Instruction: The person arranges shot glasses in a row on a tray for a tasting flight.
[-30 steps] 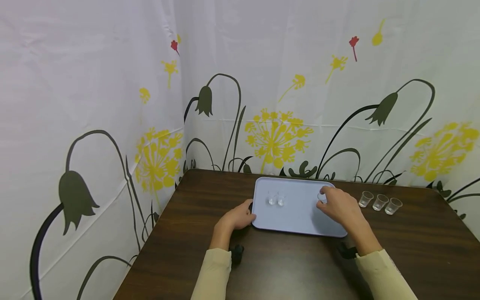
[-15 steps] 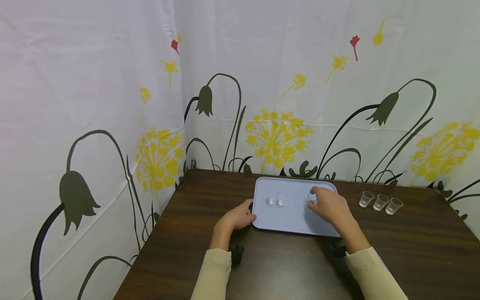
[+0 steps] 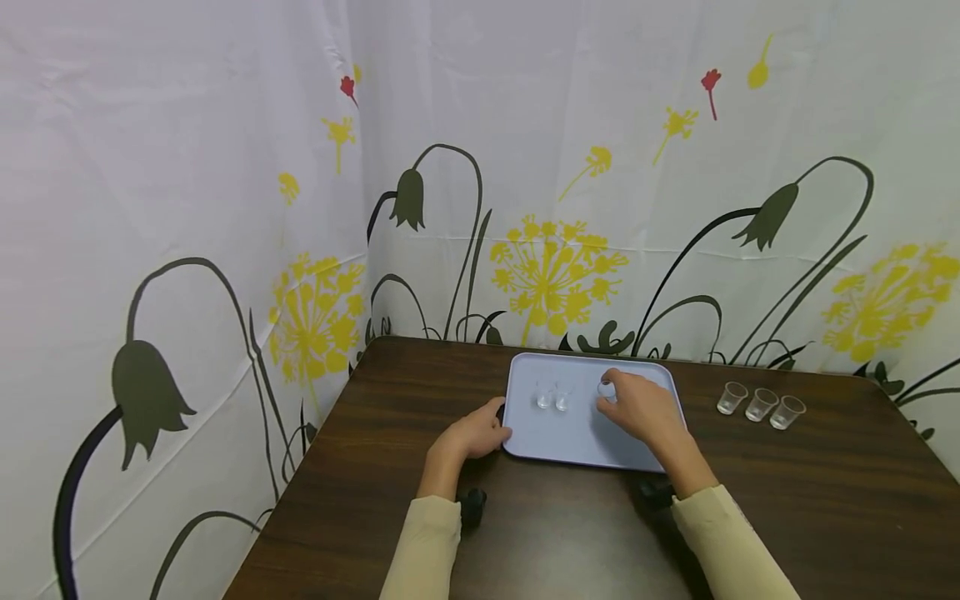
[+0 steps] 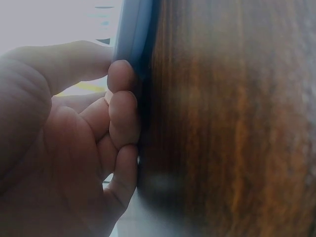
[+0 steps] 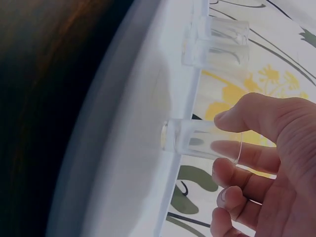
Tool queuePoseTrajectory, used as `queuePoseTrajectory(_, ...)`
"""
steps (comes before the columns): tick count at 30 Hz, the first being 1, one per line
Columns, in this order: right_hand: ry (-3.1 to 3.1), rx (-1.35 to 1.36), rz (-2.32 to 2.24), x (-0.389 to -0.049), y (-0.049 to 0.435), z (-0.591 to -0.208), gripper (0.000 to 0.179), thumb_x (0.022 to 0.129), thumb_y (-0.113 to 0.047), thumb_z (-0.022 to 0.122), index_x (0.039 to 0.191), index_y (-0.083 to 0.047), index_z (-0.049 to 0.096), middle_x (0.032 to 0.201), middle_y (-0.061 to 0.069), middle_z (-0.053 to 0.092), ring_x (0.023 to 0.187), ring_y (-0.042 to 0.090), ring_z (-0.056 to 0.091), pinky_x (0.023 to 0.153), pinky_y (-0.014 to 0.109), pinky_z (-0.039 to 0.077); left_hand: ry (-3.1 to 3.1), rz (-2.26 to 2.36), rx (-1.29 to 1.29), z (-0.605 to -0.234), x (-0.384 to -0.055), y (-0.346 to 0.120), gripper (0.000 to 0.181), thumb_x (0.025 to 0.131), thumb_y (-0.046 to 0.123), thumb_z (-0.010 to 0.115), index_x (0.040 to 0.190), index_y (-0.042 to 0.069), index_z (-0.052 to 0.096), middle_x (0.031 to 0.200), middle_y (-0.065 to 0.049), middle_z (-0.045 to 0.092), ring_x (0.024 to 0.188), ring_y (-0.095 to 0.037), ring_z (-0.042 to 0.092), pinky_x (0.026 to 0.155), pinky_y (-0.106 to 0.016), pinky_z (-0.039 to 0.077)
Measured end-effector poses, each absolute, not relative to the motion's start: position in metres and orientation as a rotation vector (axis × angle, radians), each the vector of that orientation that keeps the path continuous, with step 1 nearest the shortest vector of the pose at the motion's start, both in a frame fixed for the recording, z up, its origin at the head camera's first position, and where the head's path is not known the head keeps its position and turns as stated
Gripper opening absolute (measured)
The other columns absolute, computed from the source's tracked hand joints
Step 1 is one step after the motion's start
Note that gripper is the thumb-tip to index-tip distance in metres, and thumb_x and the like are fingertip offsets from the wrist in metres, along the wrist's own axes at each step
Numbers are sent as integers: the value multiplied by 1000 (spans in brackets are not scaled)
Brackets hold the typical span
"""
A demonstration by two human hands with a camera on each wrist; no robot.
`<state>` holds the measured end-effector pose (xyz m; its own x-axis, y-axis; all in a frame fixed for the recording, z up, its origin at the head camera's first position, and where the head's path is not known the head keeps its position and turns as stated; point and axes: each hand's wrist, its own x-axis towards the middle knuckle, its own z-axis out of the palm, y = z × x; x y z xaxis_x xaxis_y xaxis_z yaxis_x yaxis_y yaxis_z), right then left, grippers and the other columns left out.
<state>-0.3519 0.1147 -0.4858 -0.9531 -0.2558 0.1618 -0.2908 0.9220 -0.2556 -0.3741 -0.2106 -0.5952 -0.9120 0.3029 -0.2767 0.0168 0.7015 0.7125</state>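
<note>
A clear shot glass (image 5: 190,138) is pinched near its rim between the thumb and fingers of my right hand (image 3: 643,408). It stands upright over the middle of the pale blue tray (image 3: 570,440); I cannot tell if its base touches the surface. My left hand (image 3: 472,432) grips the tray's left edge, thumb on top and fingers curled at the side and underneath. On the tray's left part stand two more clear shot glasses, one on the left (image 3: 543,398) and one beside it (image 3: 562,400).
Three clear shot glasses, the nearest one (image 3: 787,412) among them, stand in a slanting row on the dark wooden table (image 3: 600,533), right of the tray. Behind the table hangs a white curtain (image 3: 465,83) with a flower print.
My right hand has moved left across the tray with the shot glass, towards the two standing there. My left hand and the tray have stayed put.
</note>
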Motion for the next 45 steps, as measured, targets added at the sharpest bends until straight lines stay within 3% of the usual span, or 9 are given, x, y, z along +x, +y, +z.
queuePoseTrajectory(7, -2997, 411, 455, -352, 108, -486, 42, 94, -31, 68, 129, -9, 72, 108, 11, 80, 98, 33, 75, 78, 56, 57, 2538, 1054, 269, -590, -372, -211, 79, 101, 32, 63, 170, 14, 29, 75, -1, 71, 57, -15, 54, 54, -33, 42)
queuePoseTrajectory(17, -3036, 413, 563, -356, 99, -488, 45, 96, -33, 72, 135, -10, 71, 91, 2, 73, 79, 19, 64, 69, 43, 52, 2540, 1055, 268, -588, -370, -211, 78, 102, 33, 63, 170, 16, 30, 75, -1, 71, 57, -15, 54, 55, -33, 42)
queuePoseTrajectory(45, -3004, 445, 626, -355, 88, -493, 48, 99, -33, 74, 141, -9, 68, 88, 3, 69, 75, 19, 60, 66, 38, 48, 2537, 1027, 243, -590, -373, -211, 78, 102, 36, 63, 170, 18, 31, 77, -2, 72, 60, -18, 56, 58, -36, 44)
